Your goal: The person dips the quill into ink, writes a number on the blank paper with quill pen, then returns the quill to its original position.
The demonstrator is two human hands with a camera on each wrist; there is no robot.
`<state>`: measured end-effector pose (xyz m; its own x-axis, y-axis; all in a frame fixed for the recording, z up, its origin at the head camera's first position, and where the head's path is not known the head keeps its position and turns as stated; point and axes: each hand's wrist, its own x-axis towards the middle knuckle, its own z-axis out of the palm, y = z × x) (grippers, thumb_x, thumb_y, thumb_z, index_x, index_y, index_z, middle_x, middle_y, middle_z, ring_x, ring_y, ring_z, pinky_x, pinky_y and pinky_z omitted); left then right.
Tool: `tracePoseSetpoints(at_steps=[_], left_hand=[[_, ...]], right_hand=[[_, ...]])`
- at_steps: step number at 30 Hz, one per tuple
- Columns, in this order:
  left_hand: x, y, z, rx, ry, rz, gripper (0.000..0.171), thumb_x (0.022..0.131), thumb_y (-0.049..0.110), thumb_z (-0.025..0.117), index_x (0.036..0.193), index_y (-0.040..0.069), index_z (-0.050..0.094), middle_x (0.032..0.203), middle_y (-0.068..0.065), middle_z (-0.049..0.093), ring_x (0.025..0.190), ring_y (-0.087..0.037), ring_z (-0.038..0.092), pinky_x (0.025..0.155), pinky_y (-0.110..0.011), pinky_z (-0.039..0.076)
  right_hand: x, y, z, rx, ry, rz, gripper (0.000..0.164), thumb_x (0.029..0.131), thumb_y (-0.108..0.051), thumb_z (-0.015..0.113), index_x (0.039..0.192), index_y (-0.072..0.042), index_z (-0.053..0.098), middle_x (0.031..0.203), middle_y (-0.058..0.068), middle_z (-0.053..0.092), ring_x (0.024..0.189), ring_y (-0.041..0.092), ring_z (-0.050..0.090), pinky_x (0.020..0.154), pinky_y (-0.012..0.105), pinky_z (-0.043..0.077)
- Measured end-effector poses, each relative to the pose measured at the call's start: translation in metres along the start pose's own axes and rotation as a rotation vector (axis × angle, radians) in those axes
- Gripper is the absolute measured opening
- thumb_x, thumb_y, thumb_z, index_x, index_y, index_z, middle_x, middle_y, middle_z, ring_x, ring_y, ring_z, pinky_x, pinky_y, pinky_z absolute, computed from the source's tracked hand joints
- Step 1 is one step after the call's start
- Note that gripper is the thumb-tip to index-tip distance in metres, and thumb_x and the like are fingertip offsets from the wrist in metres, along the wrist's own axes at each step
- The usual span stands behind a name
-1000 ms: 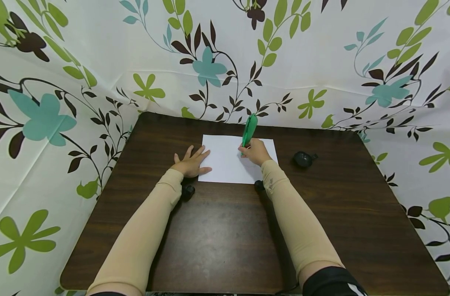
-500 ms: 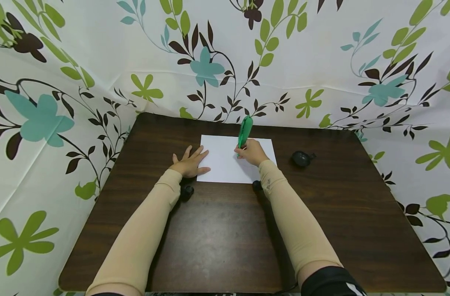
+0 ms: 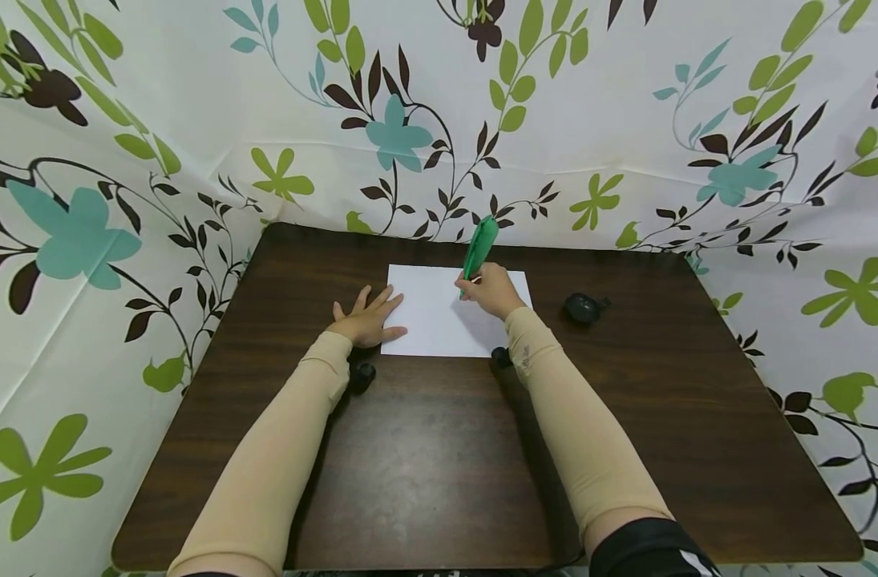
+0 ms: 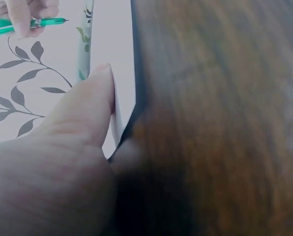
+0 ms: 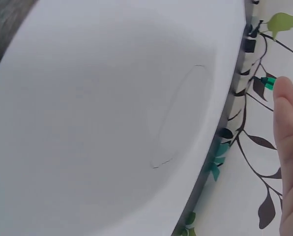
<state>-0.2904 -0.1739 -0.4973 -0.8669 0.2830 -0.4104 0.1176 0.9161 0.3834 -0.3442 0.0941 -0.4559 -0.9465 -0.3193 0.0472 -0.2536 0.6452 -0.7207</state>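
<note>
My left hand [image 3: 362,322] lies with spread fingers at the left edge of a sheet of white paper [image 3: 427,320]. In the left wrist view its thumb [image 4: 90,98] rests on the paper's corner. Over the sheet's right half, my right hand [image 3: 498,290] pinches a green pen [image 3: 480,247] with a broad, leaf-like upper end. Both wrist views show the pen's dark tip apart from the paper. A thin, open curved line [image 5: 170,110] is drawn on the sheet in the right wrist view. Some right-hand fingers are hidden.
A black rounded object [image 3: 584,308] with a short stub lies on the dark wooden table [image 3: 439,457] to the right of the paper. Small black devices sit at both wrists. A white curtain [image 3: 215,96] with printed leaves hangs behind and around the table.
My right hand shifts a little left over the paper, then rises slightly with the pen, which tilts more to the right. My left hand stays put. The head view drifts slightly.
</note>
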Motion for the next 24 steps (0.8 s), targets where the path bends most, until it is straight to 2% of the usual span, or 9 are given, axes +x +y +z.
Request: tracePoseSetpoints(at_steps=[6,12,20,24], left_hand=[[0.001,-0.006,0.002,-0.007,0.015,0.025,0.080,0.092,0.069,0.038,0.154,0.040,-0.002,0.160,0.013,-0.020,0.144,-0.025,-0.029,0.097,-0.075,-0.021],[0.010,-0.014,0.006,-0.009,0.025,0.020,0.079,0.091,0.070,0.039,0.153,0.043,-0.003,0.158,0.017,-0.021,0.143,-0.023,-0.030,0.097,-0.076,-0.020],[0.006,-0.009,0.004,-0.010,0.003,0.022,0.079,0.092,0.068,0.038,0.154,0.040,-0.003,0.159,0.016,-0.022,0.143,-0.024,-0.031,0.097,-0.076,-0.020],[0.001,-0.003,0.001,-0.018,0.012,0.043,0.079,0.094,0.064,0.040,0.155,0.036,-0.001,0.160,0.010,-0.020,0.144,-0.028,-0.028,0.097,-0.077,-0.018]], right_hand=[[-0.001,-0.004,-0.005,0.069,-0.046,0.012,0.017,0.094,-0.020,0.064,0.099,-0.004,0.068,0.095,0.014,0.070,0.081,0.021,0.070,0.074,0.030,0.057],[-0.001,-0.001,-0.006,0.058,-0.063,0.025,0.014,0.095,-0.015,0.062,0.102,-0.003,0.066,0.095,0.014,0.069,0.082,0.023,0.070,0.073,0.030,0.057],[-0.007,0.008,-0.012,0.031,-0.064,0.029,0.016,0.096,-0.018,0.062,0.101,-0.004,0.066,0.091,0.014,0.071,0.081,0.025,0.071,0.071,0.033,0.058],[-0.011,0.012,-0.018,0.025,-0.057,0.043,0.017,0.096,-0.018,0.062,0.102,-0.003,0.066,0.092,0.014,0.071,0.082,0.026,0.071,0.072,0.033,0.058]])
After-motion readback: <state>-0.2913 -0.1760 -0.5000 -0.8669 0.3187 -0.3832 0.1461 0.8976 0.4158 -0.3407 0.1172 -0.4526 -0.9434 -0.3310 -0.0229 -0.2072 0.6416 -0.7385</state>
